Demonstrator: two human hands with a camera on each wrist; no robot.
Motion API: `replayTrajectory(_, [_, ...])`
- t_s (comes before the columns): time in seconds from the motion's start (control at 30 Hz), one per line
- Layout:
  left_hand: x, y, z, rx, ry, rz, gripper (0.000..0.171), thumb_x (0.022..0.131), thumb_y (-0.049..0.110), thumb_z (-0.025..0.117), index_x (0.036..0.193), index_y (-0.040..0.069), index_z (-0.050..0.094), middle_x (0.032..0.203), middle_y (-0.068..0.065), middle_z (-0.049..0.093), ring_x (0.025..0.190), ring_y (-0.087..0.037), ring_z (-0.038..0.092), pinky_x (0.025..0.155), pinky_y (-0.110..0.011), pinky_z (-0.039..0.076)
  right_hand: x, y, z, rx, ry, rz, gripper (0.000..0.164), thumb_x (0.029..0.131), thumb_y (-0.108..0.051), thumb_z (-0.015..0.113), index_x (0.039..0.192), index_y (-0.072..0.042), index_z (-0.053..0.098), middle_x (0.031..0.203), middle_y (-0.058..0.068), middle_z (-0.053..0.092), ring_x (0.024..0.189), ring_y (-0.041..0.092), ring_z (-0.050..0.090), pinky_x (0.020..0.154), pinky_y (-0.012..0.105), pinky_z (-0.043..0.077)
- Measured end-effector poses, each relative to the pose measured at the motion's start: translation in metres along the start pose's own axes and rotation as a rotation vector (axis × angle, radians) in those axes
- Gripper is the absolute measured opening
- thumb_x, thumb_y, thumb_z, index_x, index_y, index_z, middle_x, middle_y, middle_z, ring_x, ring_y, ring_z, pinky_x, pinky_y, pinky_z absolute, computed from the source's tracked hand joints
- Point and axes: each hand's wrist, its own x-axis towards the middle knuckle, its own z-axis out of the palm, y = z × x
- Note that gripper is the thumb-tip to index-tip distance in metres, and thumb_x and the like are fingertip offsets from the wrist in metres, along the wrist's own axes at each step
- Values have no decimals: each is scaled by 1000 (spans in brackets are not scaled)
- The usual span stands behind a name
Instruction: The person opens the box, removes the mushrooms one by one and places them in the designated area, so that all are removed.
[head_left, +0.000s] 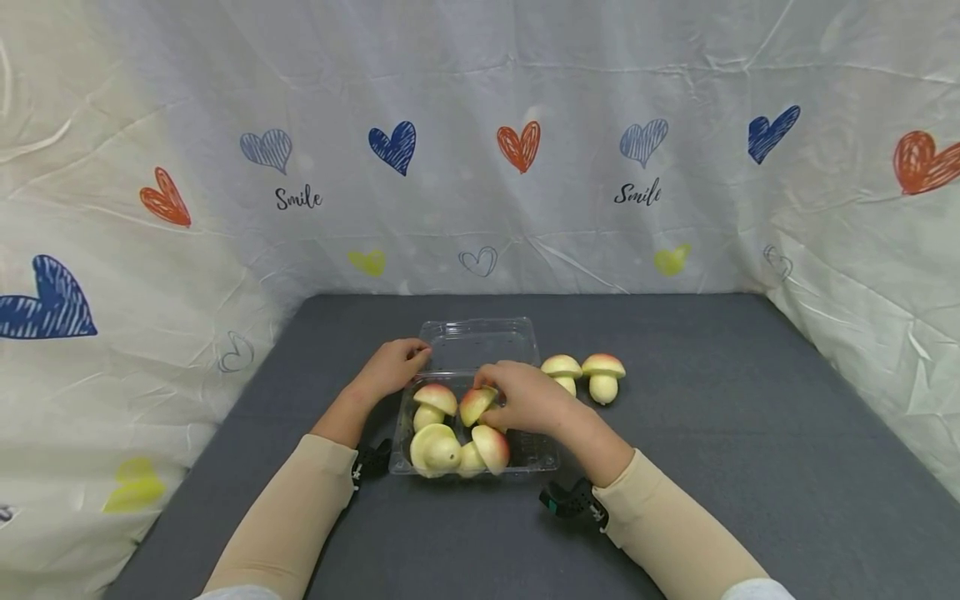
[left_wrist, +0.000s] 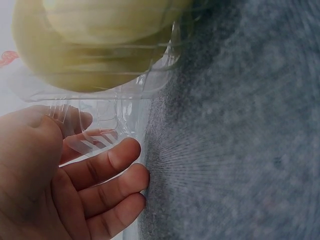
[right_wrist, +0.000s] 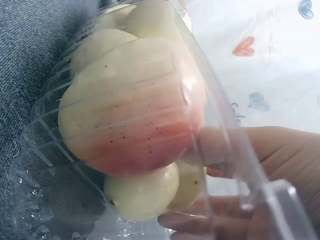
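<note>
Mushrooms, toy ones with cream stems and red-blushed caps, fill a clear plastic box [head_left: 525, 454] lying on the grey mat [head_left: 750, 467] between the two hands. Behind everything hangs a white cloth [head_left: 480, 125] printed with hearts and the word "Smile", which can be read twice.

Both forearms, in beige sleeves, reach forward from the near edge. The left hand [head_left: 390, 367] rests at the box's far left corner, its fingers nearly straight against the clear plastic rim in the left wrist view. The right hand [head_left: 525, 398] is over the box, fingers curled round one mushroom [head_left: 474, 404].

Counted: four mushrooms inside the box, including the gripped one, and two more [head_left: 562, 371] [head_left: 603, 375] standing upright on the mat just beyond the right hand.
</note>
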Motion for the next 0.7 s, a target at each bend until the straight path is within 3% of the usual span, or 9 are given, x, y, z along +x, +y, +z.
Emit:
replayTrajectory(0.23, [0, -1, 0, -7, -7, 7, 40, 112, 27, 50, 141, 2, 60, 83, -5, 65, 68, -18, 64, 64, -37, 55, -2, -1, -2, -8, -20, 4, 42, 90, -11, 73, 131, -12, 66, 106, 2, 55, 82, 17, 54, 69, 36, 49])
replayTrajectory(0.4, [-1, -1, 0, -10, -9, 12, 40, 112, 28, 50, 140, 2, 61, 82, -5, 65, 67, -18, 64, 64, -37, 55, -4, -1, -1, -18, -44, 9, 45, 92, -12, 73, 136, -16, 67, 102, 3, 48, 77, 18, 50, 66, 36, 44])
replayTrajectory(0.7, [1, -3, 1, 0, 2, 13, 39, 111, 28, 51, 139, 3, 61, 85, -5, 65, 69, -17, 64, 63, -36, 56, -11, 0, -18, 26, 58, -15, 41, 88, -11, 74, 129, -17, 67, 114, 1, 54, 85, 18, 56, 72, 36, 50])
